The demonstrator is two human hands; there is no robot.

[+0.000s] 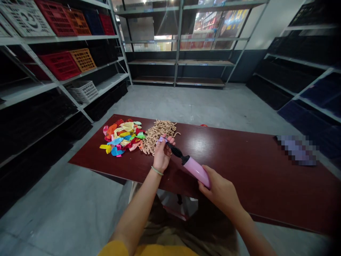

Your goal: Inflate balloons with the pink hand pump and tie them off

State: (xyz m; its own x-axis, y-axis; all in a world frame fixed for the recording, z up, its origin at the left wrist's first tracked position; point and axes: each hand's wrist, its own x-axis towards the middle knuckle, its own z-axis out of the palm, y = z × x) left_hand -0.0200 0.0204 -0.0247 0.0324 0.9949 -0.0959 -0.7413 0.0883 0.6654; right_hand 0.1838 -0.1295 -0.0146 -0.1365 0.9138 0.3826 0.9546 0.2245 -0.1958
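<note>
My right hand [217,190] is wrapped round the body of a pink hand pump [195,170] with a black nozzle [174,150]. At the nozzle's tip, my left hand [163,153] pinches a small lilac balloon [161,139] with closed fingers. Both hands hover over the near edge of a dark red-brown table [239,160]. Just beyond my left hand lies a heap of tan string pieces [158,131], and left of it a pile of uninflated balloons [123,137] in many colours.
Metal shelves with red, orange and white plastic crates [62,64] line the left wall. Dark shelving [301,67] runs along the right, and more shelves stand at the back. A blurred patch [298,149] lies on the table's right end. Grey concrete floor surrounds the table.
</note>
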